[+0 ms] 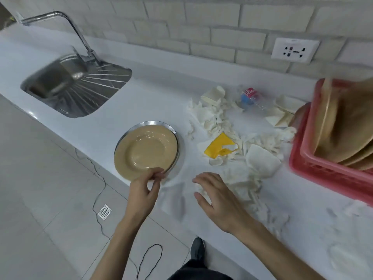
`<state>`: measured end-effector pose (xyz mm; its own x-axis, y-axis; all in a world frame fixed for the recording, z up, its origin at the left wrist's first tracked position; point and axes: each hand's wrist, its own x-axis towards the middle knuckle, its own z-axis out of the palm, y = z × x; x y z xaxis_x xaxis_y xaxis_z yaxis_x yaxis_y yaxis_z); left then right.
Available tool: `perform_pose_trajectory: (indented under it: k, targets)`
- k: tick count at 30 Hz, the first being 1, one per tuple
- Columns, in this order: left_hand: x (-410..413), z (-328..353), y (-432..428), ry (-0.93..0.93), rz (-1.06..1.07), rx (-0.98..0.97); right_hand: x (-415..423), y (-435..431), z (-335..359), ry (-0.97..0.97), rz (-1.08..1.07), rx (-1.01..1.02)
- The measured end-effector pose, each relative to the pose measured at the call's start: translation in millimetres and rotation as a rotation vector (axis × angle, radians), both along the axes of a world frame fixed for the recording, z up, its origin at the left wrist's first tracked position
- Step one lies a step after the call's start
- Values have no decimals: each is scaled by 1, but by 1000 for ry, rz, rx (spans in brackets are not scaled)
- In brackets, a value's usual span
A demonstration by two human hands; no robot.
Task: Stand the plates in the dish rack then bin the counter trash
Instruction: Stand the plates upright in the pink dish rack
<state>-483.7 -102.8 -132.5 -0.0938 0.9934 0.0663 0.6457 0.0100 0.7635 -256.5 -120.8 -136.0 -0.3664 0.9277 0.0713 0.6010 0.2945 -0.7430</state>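
2 plates lay stacked on the white counter (151,98), right of the sink: a round glossy tan plate (145,150) with a wide flat rim and a shallow sunken centre, sitting face up inside a round steel plate (178,152) whose bright edge showed along its far and right sides. The left hand (141,193) pinched the near rim of the tan plate between thumb and curled fingers. The right hand (218,201) hung wide and relaxed, palm down, over crumpled white paper (214,114); whether it touched the paper could not be told. That paper spread across the counter between the stacked plates and the pink plastic dish rack (323,172) at the right. A torn yellow wrapper (217,147) lay among it, and a clear plastic bottle (251,99) with a blue cap and a pink label lay on its side farther back. Several more tan plates (347,122), blurred, stood on edge in the dish rack, leaning together
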Motion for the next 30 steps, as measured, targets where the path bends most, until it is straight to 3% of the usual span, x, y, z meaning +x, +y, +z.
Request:
perform_pose_trajectory:
  k: [6,12,17,22,30]
  targets:
    - [-77,-17,75,36,-61,-102,-58,43,-13,-25,-49,-87]
    - [-105,-21,156,232,-112,-16,-88,57,-17,-25,-102,-151]
    - [-121,-36,204,331,-178,-82,-100,58,-22,-20,-167,-205]
    - [-124,-26,224,184,-197,-126,-107,56,-26,50,-217,-300]
    - [-116,-7,219,98,-181,-5,-107,53,-24,169,-266,-361]
